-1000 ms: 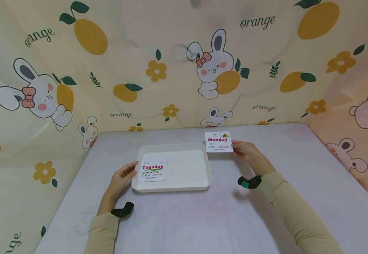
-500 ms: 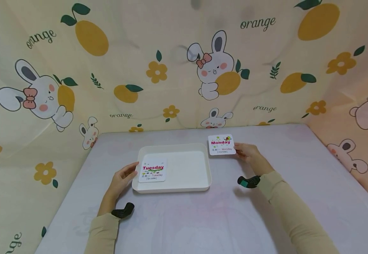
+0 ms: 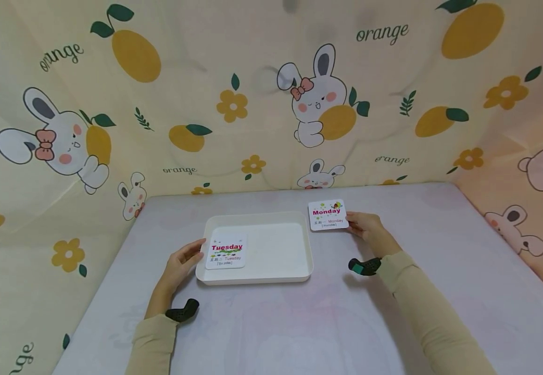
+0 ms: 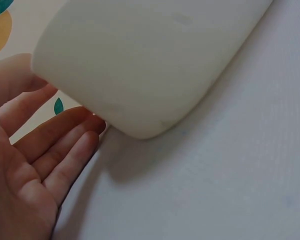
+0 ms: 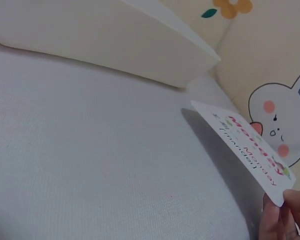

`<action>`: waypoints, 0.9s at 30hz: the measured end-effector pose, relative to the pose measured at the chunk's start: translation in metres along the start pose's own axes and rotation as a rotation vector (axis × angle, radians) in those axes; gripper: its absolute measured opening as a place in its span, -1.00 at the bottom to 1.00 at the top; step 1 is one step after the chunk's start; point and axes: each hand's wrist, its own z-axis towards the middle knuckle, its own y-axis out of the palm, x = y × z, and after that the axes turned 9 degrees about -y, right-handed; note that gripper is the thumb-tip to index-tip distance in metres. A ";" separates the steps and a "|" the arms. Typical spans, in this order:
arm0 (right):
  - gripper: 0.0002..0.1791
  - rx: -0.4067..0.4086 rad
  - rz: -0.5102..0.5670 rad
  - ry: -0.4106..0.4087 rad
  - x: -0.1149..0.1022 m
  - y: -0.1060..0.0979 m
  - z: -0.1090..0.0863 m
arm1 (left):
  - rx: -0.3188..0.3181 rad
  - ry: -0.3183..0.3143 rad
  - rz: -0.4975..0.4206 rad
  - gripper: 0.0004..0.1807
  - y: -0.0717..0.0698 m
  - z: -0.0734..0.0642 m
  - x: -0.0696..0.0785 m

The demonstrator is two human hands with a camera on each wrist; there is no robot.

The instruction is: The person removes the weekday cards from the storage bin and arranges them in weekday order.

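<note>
Above the pale cloth-covered table [image 3: 271,328], the right hand [image 3: 367,227] pinches a white square "Monday" card [image 3: 328,215] leftward of itself, beside the white rectangular plastic tray [image 3: 278,255]; the left hand [image 3: 178,265], relaxed, touches the tray.

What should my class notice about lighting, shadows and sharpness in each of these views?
Head view: brightest, a soft shadow on the table beside the right sleeve, smallest print on the Tuesday card barely legible; left wrist view: dimmer, soft shadow by the tray; right wrist view: also dim, dark shadow under the Monday card, its lettering foreshortened.
</note>
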 end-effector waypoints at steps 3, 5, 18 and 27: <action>-0.49 -0.002 -0.016 -0.007 0.000 0.001 0.001 | -0.002 0.001 -0.002 -0.49 0.000 0.000 0.000; -0.49 0.000 -0.028 -0.013 0.001 0.001 0.002 | -0.002 0.002 -0.001 -0.49 0.000 0.000 0.000; -0.52 0.039 -0.145 -0.079 0.005 0.002 0.001 | -0.001 -0.006 0.010 -0.49 0.000 0.000 -0.001; -0.55 0.005 -0.225 -0.192 0.005 -0.001 -0.001 | 0.000 -0.022 -0.004 -0.49 0.001 -0.001 0.002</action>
